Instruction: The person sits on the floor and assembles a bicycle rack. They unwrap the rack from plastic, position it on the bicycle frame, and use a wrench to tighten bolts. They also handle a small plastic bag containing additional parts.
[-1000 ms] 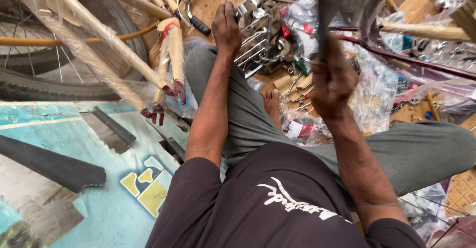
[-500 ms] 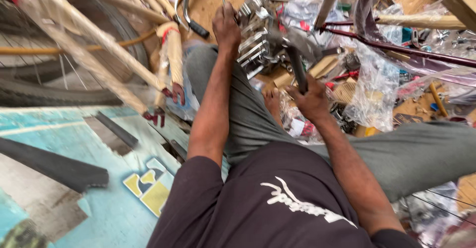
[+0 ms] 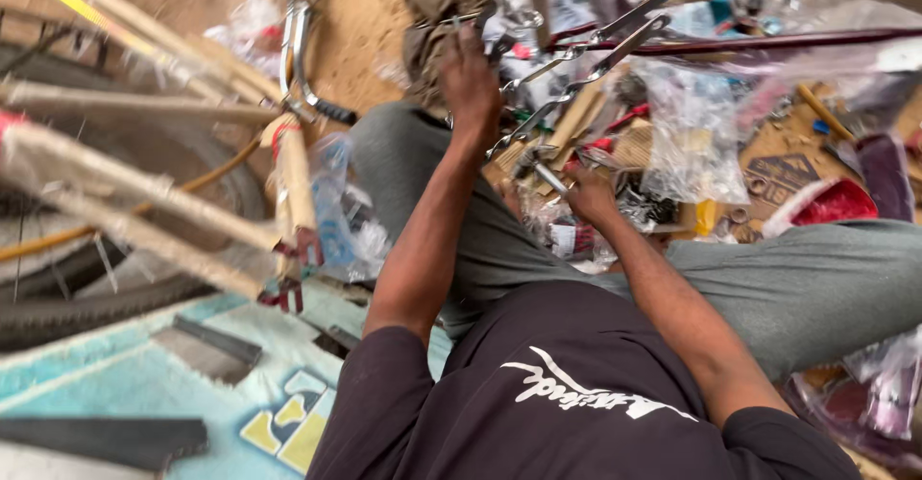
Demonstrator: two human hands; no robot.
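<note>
So the right hand (image 3: 588, 197) is coming down off the raised dark part it had a second ago and is now pinching a small silvery tool (image 3: 549, 175), tip poking just past its fingers. Left hand (image 3: 468, 75) is still wrapped around the chrome rack (image 3: 576, 67), which stretches rightward from those fingers.

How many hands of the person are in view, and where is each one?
2. The left hand is up at the chrome bike parts; the right hand is lower, on a small metal tool among the plastic bags. No other hands are seen.
</note>
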